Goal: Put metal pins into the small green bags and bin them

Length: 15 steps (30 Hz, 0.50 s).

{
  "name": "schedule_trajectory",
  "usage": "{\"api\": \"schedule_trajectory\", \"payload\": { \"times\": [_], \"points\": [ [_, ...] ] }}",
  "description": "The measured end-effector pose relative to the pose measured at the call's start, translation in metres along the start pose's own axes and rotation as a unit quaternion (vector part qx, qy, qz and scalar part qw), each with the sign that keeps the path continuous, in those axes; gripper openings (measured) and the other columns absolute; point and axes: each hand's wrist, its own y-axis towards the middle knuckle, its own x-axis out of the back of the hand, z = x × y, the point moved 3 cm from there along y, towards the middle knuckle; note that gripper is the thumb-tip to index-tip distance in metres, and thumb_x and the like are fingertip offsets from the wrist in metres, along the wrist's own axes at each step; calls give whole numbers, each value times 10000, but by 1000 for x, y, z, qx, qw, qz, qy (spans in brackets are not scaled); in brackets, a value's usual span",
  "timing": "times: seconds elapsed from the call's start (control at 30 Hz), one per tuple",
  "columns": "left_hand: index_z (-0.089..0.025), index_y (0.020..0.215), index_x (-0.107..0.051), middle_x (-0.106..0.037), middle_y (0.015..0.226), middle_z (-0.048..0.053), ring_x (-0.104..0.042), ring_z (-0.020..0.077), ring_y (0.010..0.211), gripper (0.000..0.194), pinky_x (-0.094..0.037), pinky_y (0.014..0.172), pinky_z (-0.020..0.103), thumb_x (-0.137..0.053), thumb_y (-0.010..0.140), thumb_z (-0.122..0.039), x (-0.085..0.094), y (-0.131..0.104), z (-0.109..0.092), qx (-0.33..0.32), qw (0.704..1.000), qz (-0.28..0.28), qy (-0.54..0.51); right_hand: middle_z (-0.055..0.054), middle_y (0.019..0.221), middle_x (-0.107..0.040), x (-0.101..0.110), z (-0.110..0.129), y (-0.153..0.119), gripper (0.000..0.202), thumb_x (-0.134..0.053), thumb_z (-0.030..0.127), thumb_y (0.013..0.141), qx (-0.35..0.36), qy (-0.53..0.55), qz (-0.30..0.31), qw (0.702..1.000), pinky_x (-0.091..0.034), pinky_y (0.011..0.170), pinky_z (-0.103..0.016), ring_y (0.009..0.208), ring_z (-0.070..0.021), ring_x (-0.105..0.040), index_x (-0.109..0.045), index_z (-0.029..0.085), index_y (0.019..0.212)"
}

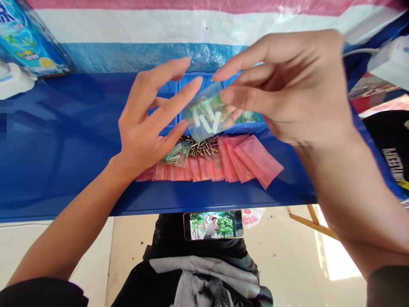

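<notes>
"Doing what with the right hand [303, 87]?"

"Pinching a small clear bag [204, 133] by its right side, with the thumb across the front and fingertips partly visible behind. Reaching up from the lower right, bent at the wrist, pointing the fingers leftward. Also stretching the forefinger free, just above the bag's upper corner."

"And with the left hand [139, 123]?"

"Empty and wide, with fingers spread and slightly curved, pointing up and to the right. Set on a forearm slanting up from the lower left, showing its back to the viewer. Placed with the thumb tip right at the bag's left edge; cannot tell whether touching or just beside."

"Where to look for the bag, then?"

"Between the 2 hands, raised above the table [86, 128] and overlapping the blue tray [255, 128] in view. Filled with white pieces [216, 123] and something green, too blurred to count surely."

"And underneath?"

"See a pile of loose metal pieces [203, 148] on the table, with another clear bag [175, 154] just beside it on the left. Note pink bags [259, 160] too, in an overlapping row along the near side, fanned out at the right end. Find a phone [216, 225] past the near edge, over the lap, with its screen lit."
</notes>
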Motion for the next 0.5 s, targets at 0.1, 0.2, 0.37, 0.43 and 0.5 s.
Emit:
{"api": "schedule_trajectory", "payload": {
  "times": [0.1, 0.2, 0.37, 0.43, 0.5],
  "points": [
    [-338, 1398, -703, -800, 1136, 0, -771, 181, 931, 389, -613, 682, 282, -578, 1055, -204, 3, -2, 0, -24, 998, -54, 32, 33, 814, -805, -22, -19, 2, 177, -815, 171, 890, 18, 131, -15, 991, -691, 595, -326, 631, -181, -752, -841, 314, 992],
    [-293, 1297, -771, -804, 912, -42, -760, 137, 775, 324, -601, 697, 255, -700, 1003, -176, 8, -2, -1, 37, 997, -75, 1, 10, 1009, -819, -32, -26, -11, 259, -794, 157, 923, 47, 131, -24, 990, -723, 745, -383, 866, -220, -802, -830, 300, 1135],
    [-253, 978, -825, -752, 761, -87, -671, 60, 608, 26, -481, 580, 182, -826, 955, -241, 9, 4, -13, 121, 989, -13, -81, -32, 1013, -755, -21, -23, -27, 92, -810, 283, 937, 137, -71, -96, 983, -638, 747, -386, 926, -238, -710, -834, 343, 1003],
    [-237, 881, -799, -687, 661, -102, -628, 41, 552, 84, -441, 542, 169, -824, 960, -244, 8, 6, -19, 124, 987, 2, -107, -29, 932, -752, -18, -22, -28, 64, -766, 315, 975, 151, -109, -104, 977, -605, 769, -391, 867, -230, -688, -806, 333, 928],
    [-259, 943, -801, -709, 693, -100, -663, 48, 571, 107, -481, 551, 165, -745, 1019, -207, 6, 6, -21, 158, 979, 13, -130, -13, 831, -739, -18, -21, -29, 122, -749, 299, 988, 155, -94, -111, 977, -578, 726, -368, 755, -199, -668, -769, 300, 868]
  ]
}}
